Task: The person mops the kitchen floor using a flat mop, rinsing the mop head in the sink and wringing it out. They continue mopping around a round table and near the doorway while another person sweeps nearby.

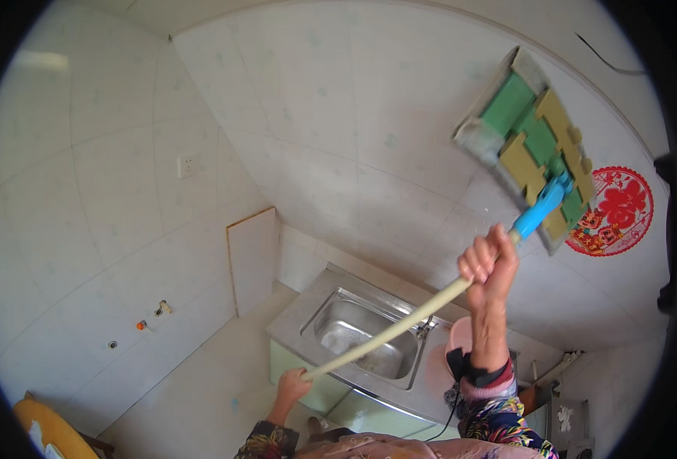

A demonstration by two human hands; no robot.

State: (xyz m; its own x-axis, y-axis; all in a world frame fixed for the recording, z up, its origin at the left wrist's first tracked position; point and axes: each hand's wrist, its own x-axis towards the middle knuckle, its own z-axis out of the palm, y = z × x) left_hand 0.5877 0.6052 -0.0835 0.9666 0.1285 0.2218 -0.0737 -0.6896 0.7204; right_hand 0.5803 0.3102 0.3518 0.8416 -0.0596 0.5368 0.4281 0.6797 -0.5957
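A flat mop (539, 141) with a green and tan head and a pale cloth pad is raised against the tiled wall at the upper right. Its blue joint leads down to a long cream pole. Close below that joint, my right hand (491, 264) grips the pole, arm stretched upward. Lower down, my left hand (291, 385) is closed around the pole's other end, in front of the counter. The mop head partly covers a round red paper decoration (613, 210) on the wall.
Below the pole stands a counter with a steel sink (361, 336) and a faucet (424, 327). A pink basin (461, 336) sits near my right forearm. On the left wall are a socket (188, 166) and pipe fittings (141, 326). A board (252, 260) leans in the corner; a round orange-yellow piece (44, 424) stands lower left.
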